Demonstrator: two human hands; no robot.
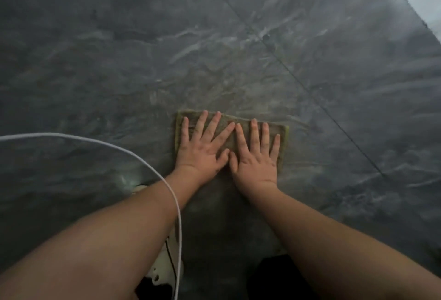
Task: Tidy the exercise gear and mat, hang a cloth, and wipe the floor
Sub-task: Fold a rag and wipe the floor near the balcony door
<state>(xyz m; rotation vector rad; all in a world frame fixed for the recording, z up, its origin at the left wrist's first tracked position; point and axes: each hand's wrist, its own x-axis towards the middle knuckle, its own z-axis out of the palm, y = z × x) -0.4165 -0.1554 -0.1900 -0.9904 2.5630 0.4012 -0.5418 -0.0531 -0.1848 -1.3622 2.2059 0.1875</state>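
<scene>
Two hands press flat on a folded cloth (230, 132) lying on the dark marble floor (119, 61), a little toward 5 o'clock from the view's centre. The left hand (202, 149) and right hand (256, 156) lie side by side, thumbs touching, fingers spread and pointing to 12 o'clock, gripping nothing. This looks like the floor-wiping step. Streaks show toward 12 o'clock. Next, a firm push with even weight seems called for. A white cable (133, 154) loops at 9 o'clock.
</scene>
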